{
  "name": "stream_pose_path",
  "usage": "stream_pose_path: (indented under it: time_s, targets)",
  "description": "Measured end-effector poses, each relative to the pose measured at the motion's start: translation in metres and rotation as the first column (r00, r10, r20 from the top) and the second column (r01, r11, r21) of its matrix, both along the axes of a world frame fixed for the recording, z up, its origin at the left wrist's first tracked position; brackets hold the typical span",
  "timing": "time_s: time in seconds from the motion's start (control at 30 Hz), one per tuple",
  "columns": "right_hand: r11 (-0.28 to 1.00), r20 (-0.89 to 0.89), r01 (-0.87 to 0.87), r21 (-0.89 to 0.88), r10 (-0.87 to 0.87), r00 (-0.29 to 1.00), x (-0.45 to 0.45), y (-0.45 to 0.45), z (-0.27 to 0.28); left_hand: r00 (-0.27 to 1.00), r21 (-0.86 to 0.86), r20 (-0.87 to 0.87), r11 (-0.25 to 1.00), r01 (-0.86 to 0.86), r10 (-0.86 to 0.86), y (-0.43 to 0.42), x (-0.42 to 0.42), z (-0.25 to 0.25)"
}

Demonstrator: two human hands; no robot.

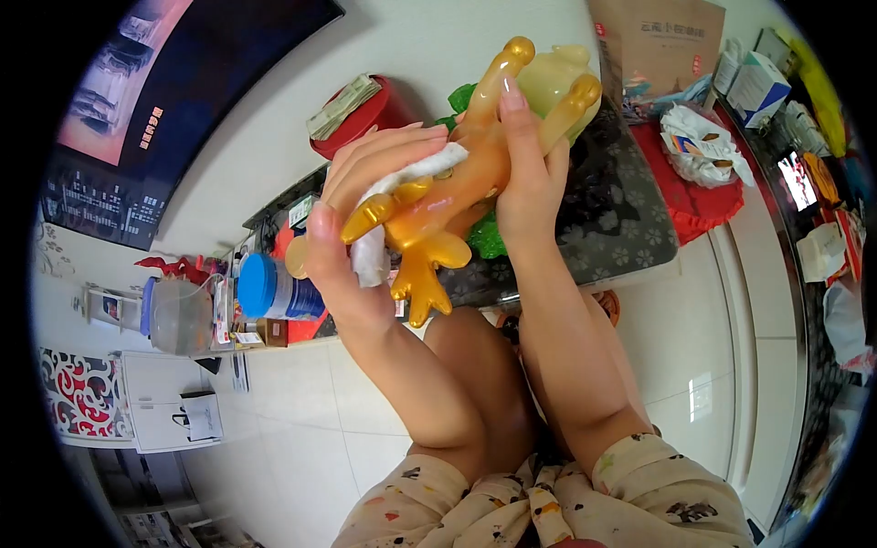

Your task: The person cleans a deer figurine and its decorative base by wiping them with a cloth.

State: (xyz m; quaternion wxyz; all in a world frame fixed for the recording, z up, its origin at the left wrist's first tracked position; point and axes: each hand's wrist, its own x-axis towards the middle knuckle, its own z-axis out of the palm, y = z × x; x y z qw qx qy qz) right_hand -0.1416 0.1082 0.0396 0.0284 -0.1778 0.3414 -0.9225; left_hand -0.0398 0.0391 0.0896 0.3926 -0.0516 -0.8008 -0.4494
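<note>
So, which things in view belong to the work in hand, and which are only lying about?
In use:
gold-orange figurine, gripped by the right hand
white cloth, held against it by the left hand

Lying about:
blue-lidded tub
red container
brown paper bag

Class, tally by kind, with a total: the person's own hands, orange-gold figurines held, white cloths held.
Hands: 2, left hand and right hand
Orange-gold figurine: 1
White cloth: 1
Total: 4
</note>
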Motion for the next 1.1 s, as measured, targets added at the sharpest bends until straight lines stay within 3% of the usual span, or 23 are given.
stream_pose_path:
  time_s: [0.07,0.23,0.47,0.57,0.77,0.87,0.97,1.1]
  targets:
    - [0.996,-0.054,-0.005,0.091,0.010,0.999,-0.002,0.005,-0.004,0.999,-0.074,-0.002,0.996,0.040,-0.041,-0.003,-0.004,0.003]
    - [0.999,-0.066,0.008,0.047,-0.005,0.998,-0.002,0.007,-0.005,0.995,-0.194,-0.062,0.979,0.066,-0.080,-0.004,-0.018,0.009]
    - [0.998,-0.107,-0.003,0.066,0.010,0.994,0.000,0.006,-0.008,0.990,-0.157,-0.115,0.986,0.056,-0.075,-0.003,-0.019,0.006]
    - [0.998,-0.117,0.064,-0.016,-0.066,0.991,0.001,-0.006,-0.013,0.986,-0.142,-0.137,0.987,0.070,-0.090,-0.010,-0.015,0.000]
    - [0.995,-0.037,0.056,-0.083,-0.060,0.998,0.006,-0.006,-0.008,0.976,-0.098,-0.212,0.994,0.039,-0.059,-0.008,-0.013,-0.006]
    - [0.997,-0.102,0.000,0.083,0.008,0.995,0.004,0.001,-0.016,0.970,-0.066,-0.235,0.997,0.044,-0.059,-0.005,-0.013,-0.008]
    - [0.995,-0.030,0.054,-0.086,-0.056,0.998,0.006,-0.007,-0.009,0.964,-0.050,-0.252,0.996,0.071,-0.082,-0.007,-0.013,-0.010]
    - [0.997,-0.078,0.056,-0.052,-0.060,0.995,0.003,-0.007,-0.012,0.956,-0.008,-0.274,0.994,0.107,-0.105,-0.011,-0.011,-0.015]
